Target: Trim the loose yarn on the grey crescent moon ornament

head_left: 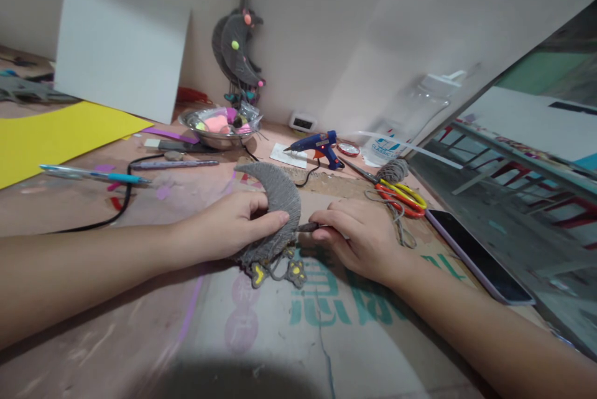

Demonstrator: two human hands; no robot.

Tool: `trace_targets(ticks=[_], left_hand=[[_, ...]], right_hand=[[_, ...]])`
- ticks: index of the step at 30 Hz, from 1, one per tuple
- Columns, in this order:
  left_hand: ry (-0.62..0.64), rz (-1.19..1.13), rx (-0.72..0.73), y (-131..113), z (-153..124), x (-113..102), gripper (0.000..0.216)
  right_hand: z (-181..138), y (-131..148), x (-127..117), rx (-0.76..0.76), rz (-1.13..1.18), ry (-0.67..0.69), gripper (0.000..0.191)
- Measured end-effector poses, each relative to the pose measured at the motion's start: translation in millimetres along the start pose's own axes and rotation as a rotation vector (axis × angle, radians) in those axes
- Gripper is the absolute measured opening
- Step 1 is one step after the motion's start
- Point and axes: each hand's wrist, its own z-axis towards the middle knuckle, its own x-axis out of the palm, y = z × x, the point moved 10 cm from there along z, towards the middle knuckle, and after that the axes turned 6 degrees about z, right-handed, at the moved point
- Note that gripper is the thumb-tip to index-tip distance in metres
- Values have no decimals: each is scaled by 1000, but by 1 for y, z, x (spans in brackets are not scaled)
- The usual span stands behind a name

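My left hand grips a grey yarn-wrapped crescent moon, thumb on its front and fingers behind it. The crescent stands tilted on a cardboard sheet. Small yellow and grey charms hang from its lower end. My right hand is closed in a pinch on a thin dark stick-like piece that touches the crescent's inner edge.
A blue glue gun, orange-yellow scissors, a ball of grey twine and a phone lie to the right. Behind are a metal bowl of pompoms, a finished moon hanging, pens, yellow paper and a black cable.
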Motion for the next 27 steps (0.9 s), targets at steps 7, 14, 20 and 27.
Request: trace_targets(ticks=[7,14,20,27], left_hand=[[-26,-6,-13,2,0,-2,39],[-2,-33,11,-1,0,-1,37],[6,-19,-2,1,0,1,38],[11,-2,-1,0,0,1,37]], right_hand=[[-5,-10,-3,70,122,-40,20],[-4,-8,2,60,99,-13,19],[-5,-7,3,45,95,-1,17],[-5,-3,4,5,60,9,19]])
